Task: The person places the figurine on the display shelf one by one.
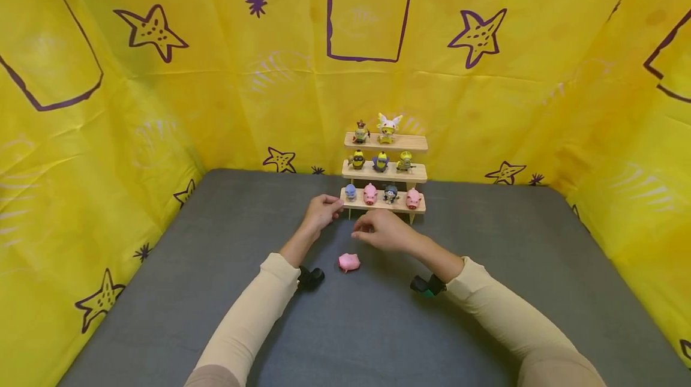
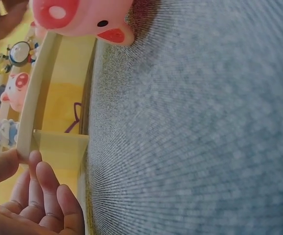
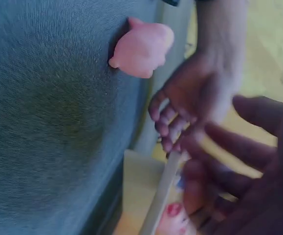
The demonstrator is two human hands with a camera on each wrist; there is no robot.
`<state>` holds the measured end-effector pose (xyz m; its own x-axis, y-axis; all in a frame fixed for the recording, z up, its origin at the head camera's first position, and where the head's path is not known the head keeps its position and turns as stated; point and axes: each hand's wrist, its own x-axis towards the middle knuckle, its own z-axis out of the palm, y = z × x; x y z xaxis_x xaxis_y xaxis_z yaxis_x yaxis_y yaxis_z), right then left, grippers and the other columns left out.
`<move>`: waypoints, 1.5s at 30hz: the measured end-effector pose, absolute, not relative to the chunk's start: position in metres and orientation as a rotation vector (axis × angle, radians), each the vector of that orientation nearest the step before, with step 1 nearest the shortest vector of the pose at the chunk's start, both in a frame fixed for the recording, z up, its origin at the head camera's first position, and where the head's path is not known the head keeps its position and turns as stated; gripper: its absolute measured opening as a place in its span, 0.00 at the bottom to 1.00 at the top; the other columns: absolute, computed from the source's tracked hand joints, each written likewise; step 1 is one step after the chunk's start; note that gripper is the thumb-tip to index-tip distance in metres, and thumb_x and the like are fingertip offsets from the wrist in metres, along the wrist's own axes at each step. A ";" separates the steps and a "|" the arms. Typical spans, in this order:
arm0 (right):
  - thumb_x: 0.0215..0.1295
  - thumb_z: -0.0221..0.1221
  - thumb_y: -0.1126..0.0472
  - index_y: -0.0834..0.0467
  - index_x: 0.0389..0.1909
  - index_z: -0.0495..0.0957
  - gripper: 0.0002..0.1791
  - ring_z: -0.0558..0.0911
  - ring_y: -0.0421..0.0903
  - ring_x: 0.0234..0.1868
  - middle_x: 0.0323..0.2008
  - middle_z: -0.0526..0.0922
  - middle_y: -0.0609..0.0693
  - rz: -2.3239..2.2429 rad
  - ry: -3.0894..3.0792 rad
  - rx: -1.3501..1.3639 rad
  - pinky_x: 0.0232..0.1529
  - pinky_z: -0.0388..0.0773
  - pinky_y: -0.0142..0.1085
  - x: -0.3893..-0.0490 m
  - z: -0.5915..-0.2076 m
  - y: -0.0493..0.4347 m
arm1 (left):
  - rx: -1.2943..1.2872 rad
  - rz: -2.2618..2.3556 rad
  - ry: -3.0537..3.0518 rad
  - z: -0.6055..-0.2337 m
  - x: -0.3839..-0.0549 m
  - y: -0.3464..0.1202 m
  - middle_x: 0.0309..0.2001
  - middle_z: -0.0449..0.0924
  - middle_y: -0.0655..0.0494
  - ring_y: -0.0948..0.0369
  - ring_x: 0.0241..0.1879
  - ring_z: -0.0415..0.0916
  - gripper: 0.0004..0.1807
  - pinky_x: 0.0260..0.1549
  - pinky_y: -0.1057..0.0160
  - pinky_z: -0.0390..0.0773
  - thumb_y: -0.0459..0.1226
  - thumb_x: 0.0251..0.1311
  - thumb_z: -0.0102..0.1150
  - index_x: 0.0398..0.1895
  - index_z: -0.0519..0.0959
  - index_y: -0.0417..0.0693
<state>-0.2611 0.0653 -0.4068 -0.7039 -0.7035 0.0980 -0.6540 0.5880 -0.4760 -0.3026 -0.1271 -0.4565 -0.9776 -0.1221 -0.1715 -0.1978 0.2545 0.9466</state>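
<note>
A three-step wooden display stand [image 1: 402, 210] holds small toy figures. My left hand [image 1: 322, 212] pinches the left end of its lowest step between thumb and index finger, the other fingers loosely bent, as the left wrist view shows. My right hand [image 1: 384, 231] hovers before the stand with fingers apart and nothing in them. Nearer to me, a pink toy pig [image 1: 349, 262] lies on the table, touched by neither hand. On the lowest step are a blue figure [image 1: 350, 192], a pink pig [image 1: 369, 194], a dark-haired figure [image 1: 390, 194] and another pink pig [image 1: 413, 198].
Yellow-and-dark figures, one being a purple-clad figure [image 1: 380, 162], occupy the middle step. The top step carries a hatted figure [image 1: 360, 132] and a white-eared figure [image 1: 386, 127]. Grey cloth covers the table [image 1: 486, 243]. Yellow printed curtains [image 1: 216, 93] surround its back and sides.
</note>
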 end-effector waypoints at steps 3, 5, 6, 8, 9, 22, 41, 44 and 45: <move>0.66 0.61 0.47 0.54 0.38 0.86 0.15 0.76 0.38 0.27 0.30 0.85 0.45 -0.533 2.686 -1.129 0.33 0.73 0.33 -0.259 -0.407 0.051 | -0.318 1.846 2.442 -0.456 -0.303 -0.129 0.38 0.83 0.47 0.62 0.29 0.75 0.14 0.29 0.69 0.72 0.40 0.67 0.58 0.47 0.80 0.39; 0.66 0.59 0.44 0.53 0.38 0.87 0.17 0.78 0.40 0.28 0.30 0.86 0.45 -0.438 2.657 -1.096 0.34 0.74 0.35 -0.257 -0.407 0.042 | -0.319 1.846 2.442 -0.456 -0.303 -0.130 0.38 0.84 0.46 0.63 0.29 0.75 0.14 0.29 0.69 0.72 0.40 0.67 0.58 0.47 0.80 0.39; 0.66 0.59 0.43 0.53 0.37 0.87 0.18 0.78 0.40 0.29 0.30 0.86 0.44 -0.406 2.644 -1.079 0.35 0.74 0.36 -0.256 -0.407 0.038 | -0.321 1.849 2.440 -0.456 -0.303 -0.130 0.38 0.84 0.47 0.63 0.29 0.75 0.14 0.29 0.69 0.72 0.40 0.67 0.58 0.47 0.80 0.39; 0.65 0.58 0.40 0.52 0.35 0.87 0.19 0.78 0.41 0.30 0.27 0.84 0.43 -0.352 2.631 -1.042 0.36 0.74 0.37 -0.254 -0.411 0.032 | -0.318 1.854 2.436 -0.456 -0.304 -0.130 0.38 0.84 0.47 0.63 0.29 0.75 0.14 0.29 0.69 0.73 0.40 0.67 0.58 0.47 0.80 0.39; 0.65 0.58 0.40 0.51 0.34 0.87 0.19 0.78 0.41 0.29 0.26 0.84 0.42 -0.337 2.626 -1.027 0.36 0.74 0.37 -0.252 -0.413 0.030 | -0.316 1.857 2.433 -0.456 -0.304 -0.129 0.37 0.83 0.48 0.63 0.29 0.76 0.14 0.29 0.69 0.72 0.40 0.67 0.58 0.47 0.80 0.39; 0.56 0.67 0.49 0.49 0.25 0.83 0.09 0.73 0.38 0.24 0.21 0.78 0.40 -0.349 2.562 -1.005 0.29 0.70 0.32 -0.240 -0.419 0.038 | -0.324 1.871 2.415 -0.456 -0.305 -0.126 0.35 0.82 0.50 0.63 0.29 0.74 0.13 0.28 0.69 0.72 0.39 0.67 0.58 0.47 0.79 0.39; 0.41 0.70 0.63 0.54 0.27 0.81 0.10 0.70 0.42 0.32 0.23 0.73 0.42 -0.283 2.515 -1.181 0.34 0.66 0.32 -0.231 -0.411 0.066 | -0.353 1.849 2.407 -0.459 -0.302 -0.126 0.37 0.83 0.48 0.63 0.30 0.75 0.13 0.31 0.66 0.74 0.40 0.67 0.57 0.46 0.79 0.39; 0.41 0.69 0.63 0.55 0.32 0.83 0.12 0.71 0.41 0.33 0.26 0.76 0.43 -0.384 2.520 -1.192 0.36 0.67 0.32 -0.235 -0.407 0.070 | -0.351 1.853 2.402 -0.458 -0.303 -0.126 0.37 0.82 0.50 0.64 0.29 0.74 0.13 0.30 0.68 0.73 0.39 0.67 0.58 0.47 0.79 0.39; 0.42 0.69 0.63 0.56 0.33 0.84 0.13 0.71 0.41 0.34 0.27 0.78 0.43 -0.418 2.517 -1.189 0.36 0.67 0.32 -0.237 -0.405 0.072 | -0.348 1.859 2.400 -0.458 -0.303 -0.126 0.36 0.82 0.50 0.64 0.29 0.74 0.13 0.30 0.68 0.73 0.40 0.67 0.58 0.47 0.79 0.39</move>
<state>-0.2371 0.0720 -0.4050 -0.5999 -0.7829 -0.1648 -0.6876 0.6099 -0.3940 -0.3034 -0.1262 -0.4579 -0.9704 -0.1261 -0.2059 -0.2309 0.2353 0.9441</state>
